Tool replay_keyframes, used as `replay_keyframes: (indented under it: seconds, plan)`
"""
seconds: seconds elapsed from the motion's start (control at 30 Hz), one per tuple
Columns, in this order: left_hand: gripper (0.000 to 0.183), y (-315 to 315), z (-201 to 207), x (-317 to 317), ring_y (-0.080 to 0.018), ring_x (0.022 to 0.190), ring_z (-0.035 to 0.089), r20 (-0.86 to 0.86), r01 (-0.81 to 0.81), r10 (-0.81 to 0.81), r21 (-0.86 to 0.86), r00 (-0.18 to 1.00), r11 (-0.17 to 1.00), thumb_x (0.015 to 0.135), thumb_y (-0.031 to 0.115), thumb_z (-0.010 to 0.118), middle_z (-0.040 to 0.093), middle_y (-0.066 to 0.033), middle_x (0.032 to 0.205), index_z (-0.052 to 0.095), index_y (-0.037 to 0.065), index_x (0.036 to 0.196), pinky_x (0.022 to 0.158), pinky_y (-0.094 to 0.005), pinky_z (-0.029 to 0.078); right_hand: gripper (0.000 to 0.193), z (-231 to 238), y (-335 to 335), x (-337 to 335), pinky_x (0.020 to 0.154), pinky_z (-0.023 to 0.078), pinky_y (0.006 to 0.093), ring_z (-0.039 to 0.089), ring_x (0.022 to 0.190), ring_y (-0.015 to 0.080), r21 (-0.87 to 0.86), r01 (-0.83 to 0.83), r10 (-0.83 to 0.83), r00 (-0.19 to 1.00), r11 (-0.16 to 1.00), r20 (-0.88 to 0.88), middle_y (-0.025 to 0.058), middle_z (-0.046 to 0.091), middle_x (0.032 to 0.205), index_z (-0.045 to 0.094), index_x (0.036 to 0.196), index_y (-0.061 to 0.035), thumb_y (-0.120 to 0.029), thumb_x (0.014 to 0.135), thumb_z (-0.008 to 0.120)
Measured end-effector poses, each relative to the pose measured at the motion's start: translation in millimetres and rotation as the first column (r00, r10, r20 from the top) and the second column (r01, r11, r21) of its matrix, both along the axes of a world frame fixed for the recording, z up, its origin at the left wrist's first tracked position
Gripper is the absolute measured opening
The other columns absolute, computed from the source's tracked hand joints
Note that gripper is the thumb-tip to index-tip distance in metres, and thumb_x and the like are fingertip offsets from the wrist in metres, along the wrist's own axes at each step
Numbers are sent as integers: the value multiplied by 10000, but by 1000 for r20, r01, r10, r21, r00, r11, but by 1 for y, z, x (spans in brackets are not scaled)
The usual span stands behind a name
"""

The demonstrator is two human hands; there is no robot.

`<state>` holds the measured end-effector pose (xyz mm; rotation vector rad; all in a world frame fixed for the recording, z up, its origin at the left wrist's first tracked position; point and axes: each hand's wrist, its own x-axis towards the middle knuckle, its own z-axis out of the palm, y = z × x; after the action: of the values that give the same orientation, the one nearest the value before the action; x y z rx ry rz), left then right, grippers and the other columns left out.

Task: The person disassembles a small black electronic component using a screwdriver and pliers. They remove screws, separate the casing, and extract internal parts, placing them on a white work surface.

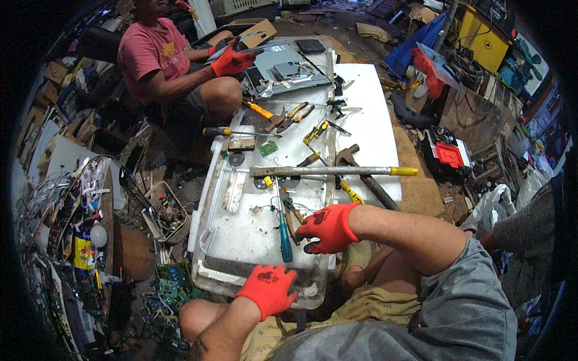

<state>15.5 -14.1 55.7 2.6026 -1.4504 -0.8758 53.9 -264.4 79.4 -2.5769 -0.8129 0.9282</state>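
My left hand (268, 290), in a red glove, rests at the near edge of the white tabletop (241, 240). Its fingers are loosely apart and hold nothing visible. My right hand (328, 228), gloved the same way, is low over the table with bent, spread fingers. Close to its fingertips lie pliers (292, 210) with worn orange handles; whether it touches them I cannot tell. Left of the pliers is a teal-handled screwdriver (285, 237). Beyond them, a long metal bar (343, 171) with a yellow end lies across a hammer (374, 188).
Farther off lie another hammer (265, 112), pliers (295, 117), a screwdriver (226, 132) and a green circuit board (268, 148). Across the table, a person in red gloves (232, 59) handles a flat metal panel (280, 67). Scrap boards (171, 286) and a parts bin (165, 207) crowd the left floor.
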Motion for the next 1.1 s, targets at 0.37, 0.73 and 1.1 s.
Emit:
replay_keyframes:
  seconds: [0.37,0.73,1.1]
  plan:
    - [512,1,8,21,-345,1112,595,105,-136,152,-149,983,980,876,426,639,627,-144,1172,613,88,1260,974,-451,456,429,-10,-16,10,955,508,476,638,1110,382,-60,71,-64,993,996,100,190,673,1172,639,1196,-109,-414,900,581]
    - [554,-15,12,30,-335,1178,574,-26,-145,144,-24,989,989,896,473,603,612,-152,1216,585,96,1302,1064,-431,380,583,-59,-23,174,967,517,452,601,1198,359,-35,357,-282,790,933,545,168,546,1384,510,1387,-151,-226,823,636]
    - [494,3,0,23,-328,1137,581,13,-133,133,-11,991,991,900,433,604,604,-134,1181,594,113,1276,1006,-441,409,411,-106,-12,239,916,544,446,652,1129,345,-194,413,-247,793,890,557,165,689,1172,621,1279,-130,-140,879,531]
